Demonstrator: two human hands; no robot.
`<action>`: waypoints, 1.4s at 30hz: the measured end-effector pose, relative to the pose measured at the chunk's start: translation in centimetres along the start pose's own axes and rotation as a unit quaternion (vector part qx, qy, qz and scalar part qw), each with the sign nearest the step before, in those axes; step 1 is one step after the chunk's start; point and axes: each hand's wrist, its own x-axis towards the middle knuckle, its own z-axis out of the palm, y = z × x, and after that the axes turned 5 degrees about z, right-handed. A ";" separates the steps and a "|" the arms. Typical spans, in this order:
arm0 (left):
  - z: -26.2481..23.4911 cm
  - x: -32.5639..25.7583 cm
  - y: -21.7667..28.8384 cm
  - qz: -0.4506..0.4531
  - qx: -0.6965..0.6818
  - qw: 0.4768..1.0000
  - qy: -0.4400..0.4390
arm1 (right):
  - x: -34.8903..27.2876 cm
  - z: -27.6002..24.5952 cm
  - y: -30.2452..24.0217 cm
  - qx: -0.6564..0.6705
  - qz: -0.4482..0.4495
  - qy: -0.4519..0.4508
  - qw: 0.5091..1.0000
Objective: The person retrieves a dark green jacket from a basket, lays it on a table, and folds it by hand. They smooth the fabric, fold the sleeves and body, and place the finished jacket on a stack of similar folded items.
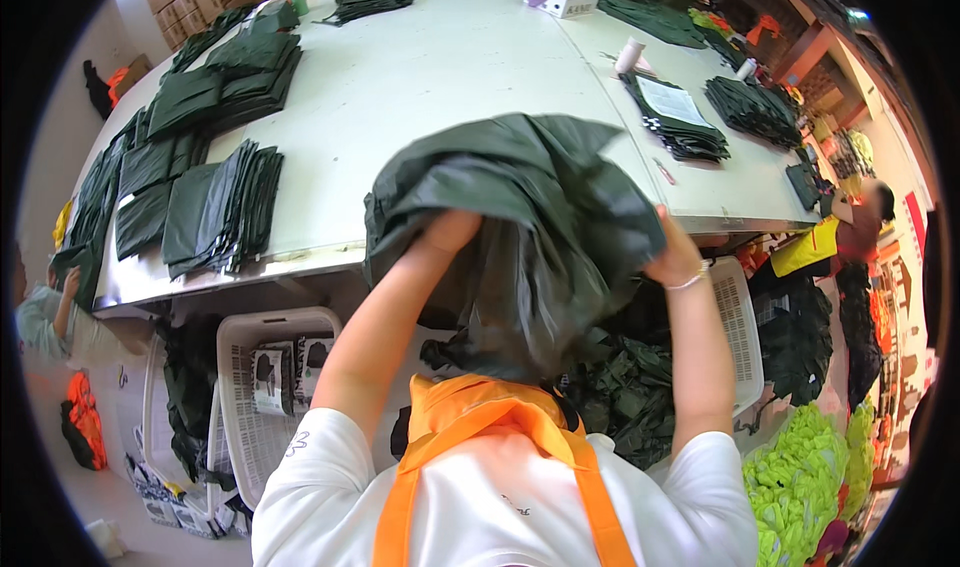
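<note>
Fingers of the left hand (447, 232) are buried in the crumpled dark green fabric garment (520, 217), grip state indeterminate. The right hand (675, 260) clamps its right edge. The garment hangs raised over the pale worktable (420, 77) edge, masking a white slotted plastic basket (262, 387) area below. Folded green stacks (215, 207) lie left.

Both bare forearms rise from the lower edge, elbows bent, reaching up and forward. The left hand (447, 232) is raised with its wrist flexed, its fingers hidden from view. The right hand (672, 259), at about the same height and well apart from the left, is closed in a grip, a thin bracelet at its wrist.
</note>
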 end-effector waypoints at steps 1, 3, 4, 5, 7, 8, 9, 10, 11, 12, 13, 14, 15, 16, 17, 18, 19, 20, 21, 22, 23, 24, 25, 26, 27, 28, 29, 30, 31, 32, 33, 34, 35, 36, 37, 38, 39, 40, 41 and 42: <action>-0.7 -0.4 -0.6 0.005 0.032 0.999 0.001 | 0.6 -1.2 -1.2 -0.008 0.046 -0.080 0.996; -1.7 -0.3 -0.3 -0.059 -0.289 0.955 0.028 | 2.1 0.5 -2.4 -0.194 0.094 0.004 0.976; -1.7 0.1 0.7 -0.117 -0.583 0.799 0.087 | 3.2 1.1 -1.5 -0.190 0.084 0.023 0.978; -0.9 -0.4 -0.4 -0.112 -0.565 0.811 0.107 | 4.4 1.7 -0.8 -0.360 0.037 -0.011 0.932; -0.4 0.0 -1.6 -0.071 -0.404 0.904 0.120 | 6.2 3.4 0.7 -0.610 -0.138 -0.021 0.780; -1.5 1.2 -1.0 -0.035 -0.253 0.961 0.107 | 7.1 3.2 1.6 -0.632 -0.247 0.010 0.735; -2.7 2.2 -0.4 0.001 -0.093 0.991 0.092 | 7.4 3.7 1.7 -0.526 -0.177 0.007 0.832; -4.0 2.1 -0.6 -0.055 -0.180 0.981 0.053 | 7.9 4.4 1.9 -0.401 -0.104 0.000 0.910; -5.6 1.7 -0.3 -0.109 -0.267 0.957 0.012 | 8.1 4.4 2.0 -0.447 -0.104 0.008 0.888; -7.3 1.3 0.3 -0.162 -0.351 0.922 -0.029 | 8.3 4.2 2.0 -0.492 -0.103 0.017 0.864; -8.4 0.9 1.8 -0.085 -0.119 0.986 -0.076 | 8.3 3.8 2.0 -0.538 -0.098 0.031 0.837; -9.7 0.3 3.1 -0.011 0.134 0.987 -0.092 | 8.9 4.0 1.0 -0.643 -0.127 0.100 0.748; -11.1 -0.9 3.8 0.052 0.098 0.990 -0.091 | 9.9 4.6 0.2 -0.661 -0.161 0.132 0.721; -14.5 1.8 7.6 -0.107 -0.064 0.900 -0.417 | 10.0 3.9 -0.7 -0.686 -0.177 0.181 0.682; -15.8 2.3 8.7 -0.067 -0.177 0.886 -0.423 | 10.1 4.3 -1.8 -0.707 -0.249 0.170 0.640; -16.9 2.7 9.4 -0.095 -0.292 0.893 -0.329 | 10.2 5.2 -2.6 -0.722 -0.320 0.154 0.593; -16.8 3.7 9.6 -0.034 -0.239 0.963 -0.118 | 10.0 6.8 -3.2 -0.725 -0.366 0.123 0.570; -17.4 5.9 10.5 -0.030 -0.070 0.993 0.094 | 10.0 8.5 -3.3 -0.720 -0.409 0.102 0.551; -16.5 7.7 9.4 0.024 -0.070 0.989 0.130 | 9.6 10.2 -3.2 -0.732 -0.406 0.086 0.540; -16.1 8.7 7.6 0.021 -0.114 0.990 0.080 | 9.4 12.6 -2.8 -0.725 -0.401 0.074 0.554; -15.0 9.8 5.6 0.012 -0.166 0.986 0.030 | 9.5 14.0 -2.1 -0.737 -0.395 0.069 0.544; -14.0 8.5 2.9 -0.060 -0.260 0.958 -0.105 | 9.6 15.2 -1.5 -0.742 -0.397 0.059 0.538; -13.6 7.6 1.5 -0.046 -0.184 0.975 -0.113 | 9.8 15.2 -1.2 -0.724 -0.372 0.040 0.580; -14.3 7.5 2.2 -0.039 -0.178 0.973 -0.144 | 9.7 13.9 -1.0 -0.710 -0.336 0.029 0.618; -14.0 7.1 1.9 -0.047 -0.150 0.983 -0.100 | 10.0 11.7 -1.9 -0.709 -0.235 -0.038 0.664; -14.0 6.6 1.7 -0.057 -0.121 0.989 -0.058 | 9.8 9.6 -2.7 -0.699 -0.025 -0.061 0.712; -14.1 6.9 1.9 -0.046 -0.153 0.987 -0.030 | 9.5 5.2 -1.4 -0.651 -0.031 -0.066 0.756; -13.8 7.2 2.2 -0.039 -0.186 0.982 0.000 | 9.3 1.4 0.3 -0.601 -0.034 -0.073 0.795; -14.5 7.4 2.3 -0.039 -0.182 0.982 0.017 | 8.9 1.4 0.4 -0.688 0.055 -0.076 0.720; -14.8 7.5 2.2 -0.058 -0.190 0.980 0.024 | 8.5 1.5 0.5 -0.761 0.140 -0.077 0.628; -14.9 7.8 1.7 -0.059 -0.218 0.973 0.049 | 8.8 0.3 1.2 -0.711 0.107 -0.080 0.690; -14.6 8.3 1.7 -0.056 -0.253 0.963 0.069 | 8.6 -1.6 2.5 -0.654 0.077 -0.073 0.749; -15.0 8.9 2.3 -0.054 -0.259 0.961 0.077 | 8.7 -2.6 3.6 -0.591 0.045 -0.068 0.802; -15.0 9.2 2.5 -0.049 -0.260 0.961 0.085 | 8.8 -3.1 4.2 -0.575 0.046 -0.024 0.816; -15.1 9.3 2.4 -0.046 -0.257 0.961 0.091 | 9.1 -3.0 4.9 -0.556 0.046 0.016 0.830; -15.1 9.5 2.5 -0.040 -0.258 0.960 0.099 | 9.2 -3.1 5.6 -0.536 0.047 0.059 0.841; -15.2 9.7 2.6 -0.042 -0.255 0.961 0.101 | 9.4 -4.1 7.8 -0.550 -0.042 0.107 0.827; -15.0 9.9 2.7 -0.040 -0.249 0.962 0.108 | 9.3 -3.9 7.8 -0.517 0.058 0.098 0.849; -14.7 10.0 2.9 -0.037 -0.243 0.963 0.115 | 9.3 -3.5 7.8 -0.477 0.157 0.088 0.860; -14.5 10.2 3.0 -0.035 -0.238 0.963 0.122 | 9.1 -3.4 7.8 -0.430 0.254 0.077 0.863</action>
